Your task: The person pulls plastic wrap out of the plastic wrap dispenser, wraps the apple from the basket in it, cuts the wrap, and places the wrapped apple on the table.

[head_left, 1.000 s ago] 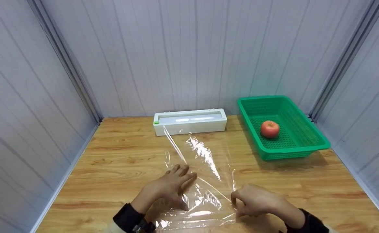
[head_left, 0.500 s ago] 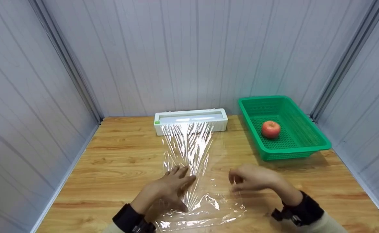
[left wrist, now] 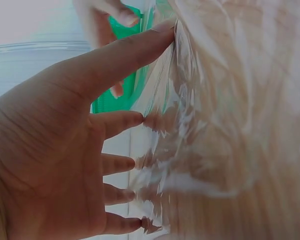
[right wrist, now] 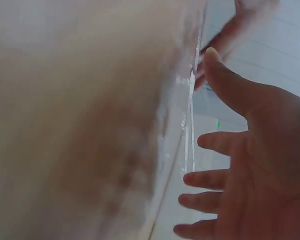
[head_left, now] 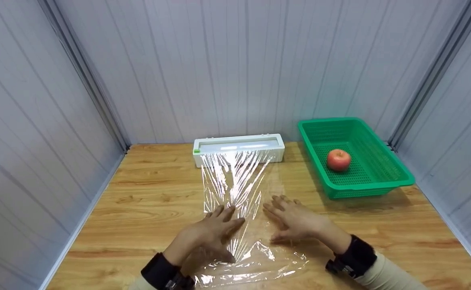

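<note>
A sheet of clear plastic wrap [head_left: 255,262] runs from the white wrap dispenser [head_left: 239,158] at the back down to the front of the table. My left hand [head_left: 213,233] presses on the film with fingers spread; in the left wrist view its fingertips [left wrist: 135,118] touch the wrap, which puckers around them. At the sheet's right side hovers my right hand [head_left: 296,221], fingers straight and spread. In the right wrist view the fingers [right wrist: 205,178] of that hand hold nothing and seem slightly off the film. Creases fan between the left hand and the dispenser.
A green plastic basket [head_left: 368,161] stands at the back right with a red apple [head_left: 339,160] inside. The wooden table [head_left: 147,217] is enclosed by pale panel walls [head_left: 243,68] behind and at both sides.
My right hand has let go of the wrap's lower right part, lifted, and moved up and left with fingers now spread. The film has gathered into fanned creases. The left hand stays put.
</note>
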Available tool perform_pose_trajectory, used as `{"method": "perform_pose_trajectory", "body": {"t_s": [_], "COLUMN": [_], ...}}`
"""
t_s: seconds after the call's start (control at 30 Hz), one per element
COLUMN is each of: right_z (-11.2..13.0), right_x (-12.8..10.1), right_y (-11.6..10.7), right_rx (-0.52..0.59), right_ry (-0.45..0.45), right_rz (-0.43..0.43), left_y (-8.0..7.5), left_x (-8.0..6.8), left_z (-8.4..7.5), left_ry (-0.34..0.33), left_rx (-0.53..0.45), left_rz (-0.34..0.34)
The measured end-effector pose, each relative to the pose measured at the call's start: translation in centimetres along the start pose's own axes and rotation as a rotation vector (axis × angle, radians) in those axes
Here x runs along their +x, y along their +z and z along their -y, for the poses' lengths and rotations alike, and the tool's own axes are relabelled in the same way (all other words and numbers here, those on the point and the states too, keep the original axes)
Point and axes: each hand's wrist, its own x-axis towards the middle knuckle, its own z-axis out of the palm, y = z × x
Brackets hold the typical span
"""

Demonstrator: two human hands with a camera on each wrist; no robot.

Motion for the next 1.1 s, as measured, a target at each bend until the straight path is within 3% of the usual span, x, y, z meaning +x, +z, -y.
{"method": "perform_pose_trajectory", "body": {"t_s": [0.2,0.43,0.8,1.1], "right_z": [0.0,0.0,0.0,0.2], "right_x": [-0.7,-1.3,-1.8,-2.0], "right_y": [0.6,0.6,0.7,0.8], "right_rx": [0.036,0.052,0.041,-0.026], "right_ry": [0.077,0.095,0.089,0.043], "right_rz": [0.045,0.063,0.06,0.006], "left_y": [0.0,0.0,0.9,1.4], "left_x": [0.0,-0.2,-0.5,-1.1], "left_z": [0.2,0.5,1.4,2.4], "left_ry": [0.009,0.006,0.075,0.134], "left_rx": [0.006,0.003,-0.007,0.015], "left_rz": [0.007,0.007,-0.042,-0.098]}}
